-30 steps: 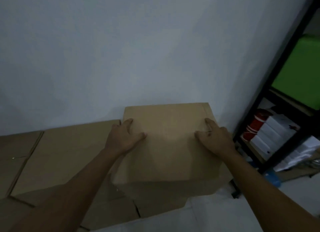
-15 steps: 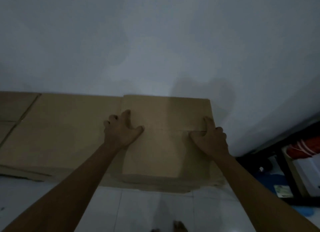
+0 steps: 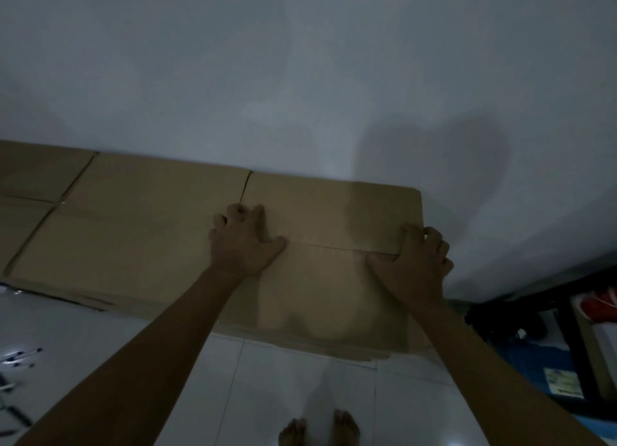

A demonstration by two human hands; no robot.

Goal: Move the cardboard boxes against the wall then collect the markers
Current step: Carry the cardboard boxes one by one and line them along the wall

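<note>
A flattened brown cardboard box (image 3: pixel 334 212) leans against the white wall (image 3: pixel 300 78), its lower edge on the floor. My left hand (image 3: pixel 243 242) grips its left edge with curled fingers. My right hand (image 3: pixel 414 262) grips its right edge near the upper corner. More flat cardboard boxes (image 3: pixel 133 222) stand along the wall to the left, touching it. Several dark markers (image 3: pixel 20 359) lie scattered on the floor at the far left.
White floor tiles (image 3: pixel 283 389) run below the boxes, and my bare toes (image 3: pixel 320 429) show at the bottom. A black shelf frame (image 3: pixel 567 329) with a red item and white boxes stands at the right, with blue material (image 3: pixel 534 362) on the floor beside it.
The box has gone from being held up in front of the wall to resting on the floor against it. My view has tilted down, and the markers have come into sight.
</note>
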